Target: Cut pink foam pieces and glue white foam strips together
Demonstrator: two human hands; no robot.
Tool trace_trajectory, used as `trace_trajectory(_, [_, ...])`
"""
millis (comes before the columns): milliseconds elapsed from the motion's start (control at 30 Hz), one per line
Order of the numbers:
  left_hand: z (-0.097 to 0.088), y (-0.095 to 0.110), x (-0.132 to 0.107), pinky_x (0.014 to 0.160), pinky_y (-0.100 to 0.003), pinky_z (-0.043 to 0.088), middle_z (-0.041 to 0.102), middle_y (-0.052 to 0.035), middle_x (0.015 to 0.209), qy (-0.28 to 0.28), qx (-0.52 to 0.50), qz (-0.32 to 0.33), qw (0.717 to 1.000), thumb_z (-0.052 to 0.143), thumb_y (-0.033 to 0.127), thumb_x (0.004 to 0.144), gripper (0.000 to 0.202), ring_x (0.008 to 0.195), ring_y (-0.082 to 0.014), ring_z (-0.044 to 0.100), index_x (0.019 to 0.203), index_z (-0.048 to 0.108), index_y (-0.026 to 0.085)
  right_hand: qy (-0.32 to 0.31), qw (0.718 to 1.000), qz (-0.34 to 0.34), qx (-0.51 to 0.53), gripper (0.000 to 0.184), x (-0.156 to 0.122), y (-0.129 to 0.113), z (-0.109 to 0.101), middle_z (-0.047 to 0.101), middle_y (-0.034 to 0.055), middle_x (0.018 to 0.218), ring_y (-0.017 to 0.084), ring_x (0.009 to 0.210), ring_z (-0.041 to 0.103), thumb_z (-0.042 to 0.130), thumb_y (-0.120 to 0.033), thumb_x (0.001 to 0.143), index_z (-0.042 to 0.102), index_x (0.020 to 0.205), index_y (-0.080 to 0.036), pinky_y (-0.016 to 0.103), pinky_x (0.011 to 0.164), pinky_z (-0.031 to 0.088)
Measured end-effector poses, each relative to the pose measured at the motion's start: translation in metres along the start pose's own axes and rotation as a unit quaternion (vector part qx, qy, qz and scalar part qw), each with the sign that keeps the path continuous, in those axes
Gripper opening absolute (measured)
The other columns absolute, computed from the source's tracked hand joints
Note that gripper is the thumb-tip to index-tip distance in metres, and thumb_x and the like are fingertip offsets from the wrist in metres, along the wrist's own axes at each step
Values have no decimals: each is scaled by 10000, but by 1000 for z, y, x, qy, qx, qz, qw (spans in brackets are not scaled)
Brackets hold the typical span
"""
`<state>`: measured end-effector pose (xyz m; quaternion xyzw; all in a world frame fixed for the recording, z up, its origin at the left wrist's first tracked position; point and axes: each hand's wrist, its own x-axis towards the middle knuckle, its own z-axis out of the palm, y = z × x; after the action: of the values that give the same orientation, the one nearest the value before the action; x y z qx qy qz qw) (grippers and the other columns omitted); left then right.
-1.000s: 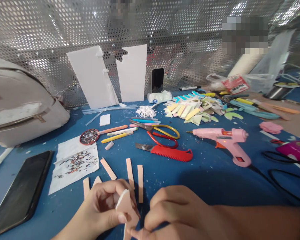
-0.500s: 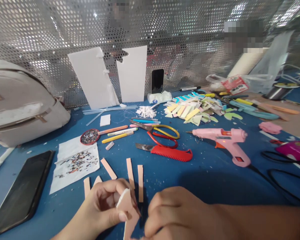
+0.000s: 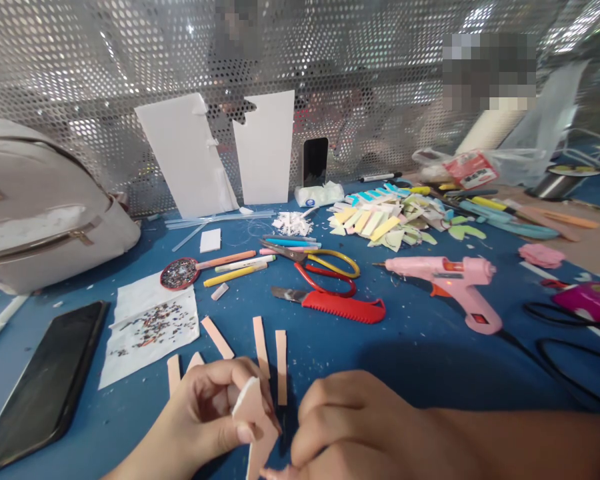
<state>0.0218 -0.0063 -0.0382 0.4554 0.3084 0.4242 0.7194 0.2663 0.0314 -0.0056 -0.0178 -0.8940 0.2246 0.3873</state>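
Note:
Between the thumb and fingers of my left hand (image 3: 215,407) is a torn piece of peach-coloured foam board (image 3: 260,427), held upright with its rough white edge showing at the top. Close on the right, my right hand (image 3: 345,427) is curled with its knuckles up. One of its fingertips meets the lower edge of the piece at the bottom of the view; whatever lies inside the fist is hidden. Cut peach strips (image 3: 281,367) lie just beyond my hands, several in all, a few partly covered by my left hand.
A red-handled cutter (image 3: 343,307) and scissors (image 3: 330,263) lie ahead. The pink glue gun (image 3: 445,273) and its cord are at right. Left are a black phone (image 3: 45,387), a sheet with dark flecks (image 3: 150,327) and a bag (image 3: 45,213). Paper scraps (image 3: 390,220) are heaped behind.
My right hand has shifted very slightly, and a fingertip now shows more clearly at the piece's lower edge. My left hand and the foam board piece stay in place.

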Motion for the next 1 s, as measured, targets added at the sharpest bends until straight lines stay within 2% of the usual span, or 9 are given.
trace_trajectory(100, [0,0,0,729,-210,486,696,-41,860,2,-2,-4,1000,860,386,798,228,809,-150,643,892,786,192,-103,995,-5,14,242,1,0,-1,772,39,973,128,939,711,315,-113,1091,554,1097,-149,228,939,527])
trace_trajectory(133, [1,1,0,727,-207,486,693,-41,862,2,-2,-7,1000,860,385,798,229,807,-148,641,892,786,189,-87,996,-1,12,202,1,0,-1,772,35,957,119,923,715,353,-125,1091,552,1119,-145,222,944,521])
trace_trajectory(167, [1,1,0,729,-203,485,690,-40,862,2,-2,-7,1000,861,385,796,232,808,-145,639,892,786,187,-21,1000,3,5,152,1,0,1,764,31,886,112,856,718,413,-173,1092,561,1099,-140,210,907,524])
trace_trajectory(200, [2,1,0,731,-200,485,687,-39,859,1,-2,-7,1000,863,389,794,237,810,-144,637,887,787,185,6,1000,13,1,126,0,0,3,759,31,857,109,826,717,460,-205,1085,565,1091,-136,206,886,524])
trace_trajectory(267, [2,2,1,728,-195,485,683,-34,849,0,-4,-4,1000,868,394,787,241,806,-140,636,879,788,186,19,1000,5,13,148,-1,-1,6,752,18,826,103,799,714,463,-238,1089,573,1088,-140,198,856,523])
trace_trajectory(533, [1,2,-2,720,-197,485,678,-36,857,2,-7,-11,1000,867,391,789,246,790,-136,628,879,785,178,20,1000,18,-6,75,0,-1,7,718,-4,761,105,688,675,507,-231,1065,544,1042,-170,220,762,528])
trace_trajectory(667, [1,3,-1,735,-211,488,681,-42,846,0,-4,-5,1000,866,395,789,254,805,-151,637,877,788,171,31,999,42,2,193,0,-1,8,712,8,773,121,710,661,382,-271,1104,545,1087,-170,244,771,523])
trace_trajectory(833, [1,1,2,730,-204,487,687,-43,843,-2,-10,-2,1000,873,376,786,233,800,-144,636,875,794,175,33,996,71,51,286,-1,2,8,685,1,758,132,708,645,330,-383,1109,544,1075,-195,251,775,518])
trace_trajectory(1000, [2,-4,-1,717,-193,479,684,-33,861,0,-27,5,1000,896,318,762,201,800,-132,632,866,781,190,47,993,89,60,373,3,3,-1,681,58,914,178,832,655,346,-481,1082,522,1237,-192,305,809,510])
